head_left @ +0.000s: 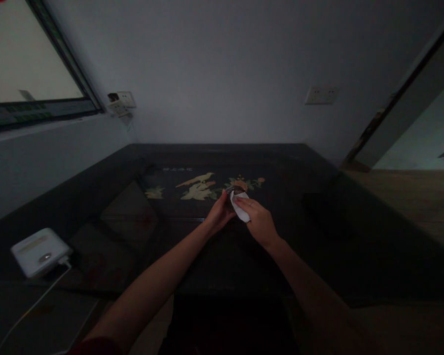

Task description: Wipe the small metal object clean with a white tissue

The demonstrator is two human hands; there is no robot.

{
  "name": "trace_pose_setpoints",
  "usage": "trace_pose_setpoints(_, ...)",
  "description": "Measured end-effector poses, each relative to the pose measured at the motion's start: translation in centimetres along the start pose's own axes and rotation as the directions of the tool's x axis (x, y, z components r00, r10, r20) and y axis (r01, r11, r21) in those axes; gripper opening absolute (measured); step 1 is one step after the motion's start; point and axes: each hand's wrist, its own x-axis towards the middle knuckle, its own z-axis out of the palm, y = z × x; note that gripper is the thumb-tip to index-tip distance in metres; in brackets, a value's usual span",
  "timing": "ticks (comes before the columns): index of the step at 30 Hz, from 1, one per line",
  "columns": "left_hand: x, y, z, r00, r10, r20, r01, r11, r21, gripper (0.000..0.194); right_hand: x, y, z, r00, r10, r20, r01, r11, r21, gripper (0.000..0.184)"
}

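Note:
My left hand (218,215) is closed around a small dark, shiny object (239,189), held over the middle of the table; its exact kind is unclear in the dim light. In my right hand (259,217) is a white tissue (240,212), pinched under the fingers and pressed against that object's near side. Both hands meet in front of me, and the tissue and fingers cover much of the object. Beneath them lies the black glossy tabletop (222,256), with a bird-and-flower picture (198,190) on it.
A white box-shaped device (40,251) with a cable (40,298) stands at the table's left side. Wall sockets (321,95) are on the back wall, with a plugged-in adapter (118,106) at left. A window (29,54) is upper left; a doorway opens at right.

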Motion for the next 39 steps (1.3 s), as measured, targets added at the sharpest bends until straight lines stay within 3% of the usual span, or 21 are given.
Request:
trace_pose_setpoints(5,0.2,-0.3,-0.1,0.999,0.052,0.01,-0.052,0.999,-0.002,0.039,-0.1,-0.5,0.9,0.991,0.0,0.132,0.024,0.983,-0.184,0.051)
trace_pose_setpoints(10,0.2,-0.1,0.4,0.997,0.05,-0.056,-0.051,0.999,-0.007,0.039,-0.4,-0.8,1.8,0.989,0.02,0.145,0.011,0.977,-0.214,0.056)
trace_pose_setpoints(16,0.1,-0.2,0.3,1.0,0.012,0.014,-0.012,1.0,-0.005,0.034,-0.5,-0.6,1.8,0.989,0.093,0.117,-0.084,0.993,-0.081,0.06)
trace_pose_setpoints(20,-0.1,-0.3,0.1,0.999,0.044,-0.015,-0.043,0.998,0.051,0.024,-0.4,0.2,1.9,0.986,0.16,0.038,-0.162,0.983,0.08,0.054)
trace_pose_setpoints(25,0.1,-0.4,-0.3,0.996,0.087,0.012,-0.088,0.993,0.076,0.031,-0.2,0.4,2.5,0.996,0.086,-0.029,-0.074,0.953,0.292,0.052)
trace_pose_setpoints(29,0.4,-0.5,-0.4,0.999,0.051,0.009,-0.052,0.996,0.066,0.041,-0.1,-0.1,2.5,0.999,0.033,-0.004,-0.03,0.935,0.352,0.055)
trace_pose_setpoints(34,0.3,-0.5,-0.2,0.999,0.049,-0.005,-0.049,0.998,0.051,0.042,-0.2,-0.9,2.1,0.999,0.037,0.015,-0.04,0.952,0.303,0.054)
trace_pose_setpoints(39,0.2,-0.3,0.4,0.999,0.035,-0.022,-0.034,0.999,0.026,0.042,-0.3,-1.1,2.0,0.995,0.051,0.086,-0.063,0.989,0.134,0.057)
